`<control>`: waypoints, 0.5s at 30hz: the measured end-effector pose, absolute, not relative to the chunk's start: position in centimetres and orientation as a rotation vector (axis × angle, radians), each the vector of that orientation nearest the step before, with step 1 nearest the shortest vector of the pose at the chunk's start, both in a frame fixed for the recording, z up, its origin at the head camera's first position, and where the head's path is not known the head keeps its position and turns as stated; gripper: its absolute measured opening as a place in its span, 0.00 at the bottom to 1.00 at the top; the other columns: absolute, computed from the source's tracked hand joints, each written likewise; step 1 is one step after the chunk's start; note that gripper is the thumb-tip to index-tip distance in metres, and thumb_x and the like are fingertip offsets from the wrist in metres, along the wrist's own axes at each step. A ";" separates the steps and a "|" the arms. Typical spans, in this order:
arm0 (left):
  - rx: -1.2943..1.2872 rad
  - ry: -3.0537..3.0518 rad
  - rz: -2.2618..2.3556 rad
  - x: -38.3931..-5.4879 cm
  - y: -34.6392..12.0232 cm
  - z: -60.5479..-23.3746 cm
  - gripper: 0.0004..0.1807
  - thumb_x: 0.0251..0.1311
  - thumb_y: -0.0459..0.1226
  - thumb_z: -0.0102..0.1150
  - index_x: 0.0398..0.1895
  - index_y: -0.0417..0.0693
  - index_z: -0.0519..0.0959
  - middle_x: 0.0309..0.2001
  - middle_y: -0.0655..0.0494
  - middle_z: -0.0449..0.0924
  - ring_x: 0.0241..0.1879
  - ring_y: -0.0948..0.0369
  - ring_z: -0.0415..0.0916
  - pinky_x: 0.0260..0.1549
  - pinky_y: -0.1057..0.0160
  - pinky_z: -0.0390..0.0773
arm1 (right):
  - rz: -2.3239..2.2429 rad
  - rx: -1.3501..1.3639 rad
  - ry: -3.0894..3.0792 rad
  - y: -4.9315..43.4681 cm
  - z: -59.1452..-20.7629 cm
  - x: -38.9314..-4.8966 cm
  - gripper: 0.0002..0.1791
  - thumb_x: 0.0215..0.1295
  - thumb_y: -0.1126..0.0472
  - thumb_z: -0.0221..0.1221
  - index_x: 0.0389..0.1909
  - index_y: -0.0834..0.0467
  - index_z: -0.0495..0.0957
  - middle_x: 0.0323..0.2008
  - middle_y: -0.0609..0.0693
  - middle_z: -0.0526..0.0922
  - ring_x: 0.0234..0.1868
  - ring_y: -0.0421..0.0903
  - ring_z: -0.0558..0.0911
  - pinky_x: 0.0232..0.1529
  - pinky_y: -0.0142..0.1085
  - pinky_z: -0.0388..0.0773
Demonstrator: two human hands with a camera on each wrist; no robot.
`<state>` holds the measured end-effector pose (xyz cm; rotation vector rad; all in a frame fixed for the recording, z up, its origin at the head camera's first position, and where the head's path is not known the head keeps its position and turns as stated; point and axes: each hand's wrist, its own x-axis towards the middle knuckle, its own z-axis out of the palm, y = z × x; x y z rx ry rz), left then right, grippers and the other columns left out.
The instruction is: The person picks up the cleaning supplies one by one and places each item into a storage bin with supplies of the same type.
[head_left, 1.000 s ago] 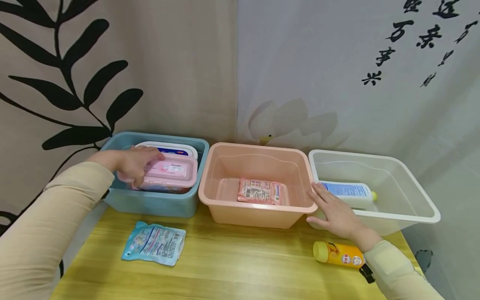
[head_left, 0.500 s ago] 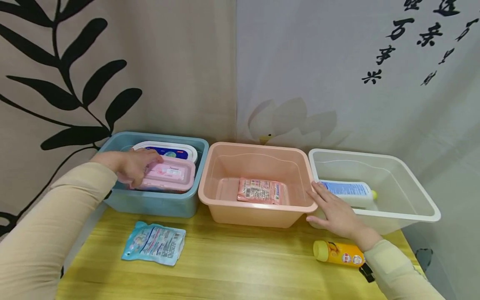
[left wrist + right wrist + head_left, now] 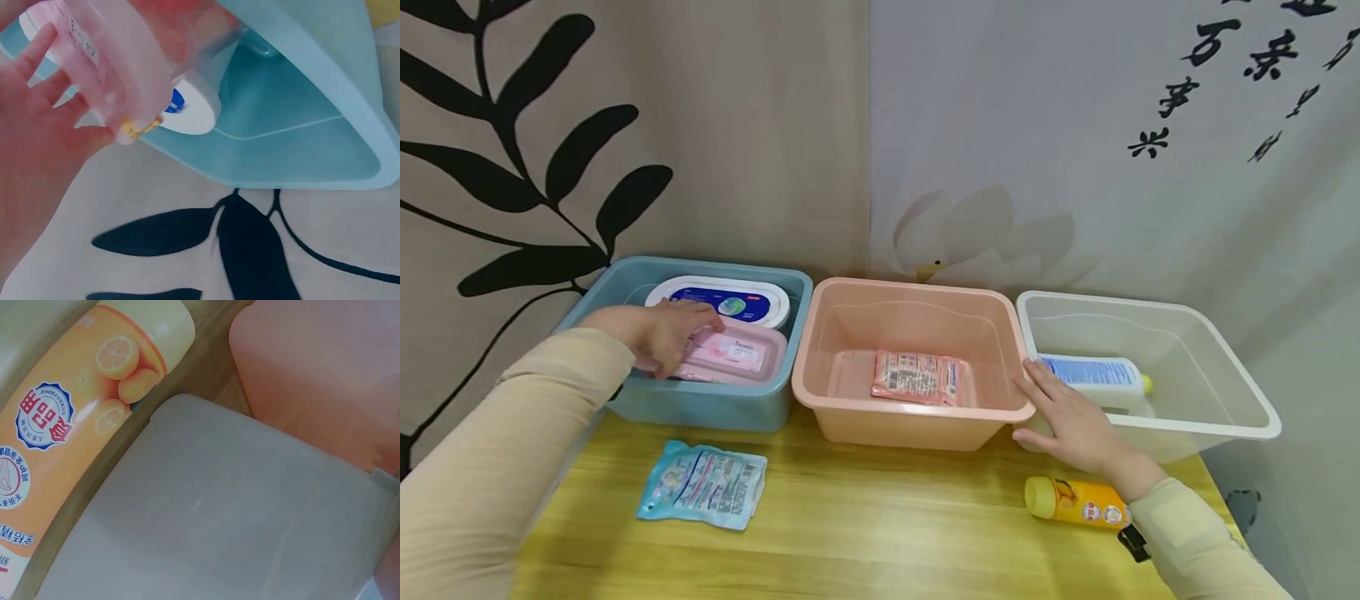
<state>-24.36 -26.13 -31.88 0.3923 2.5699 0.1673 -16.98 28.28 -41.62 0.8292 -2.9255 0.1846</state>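
My left hand [image 3: 662,333] grips the left end of a pink lidded plastic box [image 3: 741,350] in the blue bin [image 3: 700,408]. The left wrist view shows the thumb and fingers [image 3: 37,53] along the edges of the pink lid; clear sides and reddish contents show below it. Behind the pink box lies a white box [image 3: 767,304] with a blue label, partly covered. My right hand [image 3: 1075,429] rests with extended fingers where the rims of the peach bin [image 3: 895,429] and white bin [image 3: 1195,429] meet. It holds nothing.
A pink packet [image 3: 917,379] lies in the peach bin. Inside the white bin lies a white bottle [image 3: 1093,379] with a yellow-green cap. On the wooden table [image 3: 865,533] in front are a blue pouch [image 3: 703,483] and an orange bottle [image 3: 1086,502], partly under the right forearm.
The pink box and left hand have shifted slightly down and left within the blue bin, and more of the white box shows. The right hand stays put. The head view has tilted slightly.
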 end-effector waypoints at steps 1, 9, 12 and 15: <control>0.408 2.577 0.156 -24.4 -26.1 -31.9 0.52 0.22 0.20 0.69 0.62 0.52 0.67 0.69 0.38 0.54 0.66 0.32 0.43 0.57 0.26 0.41 | 0.188 0.833 -2.923 28.3 -41.6 -17.0 0.45 0.56 0.40 0.60 0.70 0.57 0.58 0.72 0.60 0.54 0.72 0.58 0.55 0.63 0.54 0.62; 0.410 2.573 0.117 -24.5 -25.8 -32.0 0.51 0.26 0.20 0.70 0.63 0.56 0.67 0.69 0.38 0.55 0.65 0.31 0.46 0.54 0.25 0.49 | 0.196 0.846 -2.923 28.1 -41.7 -17.2 0.44 0.57 0.40 0.59 0.69 0.59 0.58 0.72 0.60 0.53 0.71 0.59 0.56 0.63 0.55 0.63; 0.438 2.569 0.108 -24.9 -25.8 -31.8 0.44 0.33 0.18 0.65 0.61 0.51 0.68 0.67 0.35 0.58 0.63 0.33 0.53 0.53 0.30 0.61 | 0.199 0.838 -2.927 28.2 -41.7 -17.2 0.44 0.57 0.41 0.60 0.69 0.59 0.58 0.72 0.60 0.52 0.72 0.58 0.56 0.62 0.55 0.63; 0.533 2.647 0.059 -25.7 -25.7 -31.3 0.34 0.40 0.19 0.62 0.56 0.44 0.72 0.63 0.34 0.63 0.60 0.35 0.59 0.54 0.34 0.66 | 0.194 0.833 -2.931 28.2 -41.7 -17.3 0.43 0.57 0.42 0.60 0.69 0.59 0.59 0.72 0.59 0.52 0.72 0.58 0.55 0.62 0.55 0.63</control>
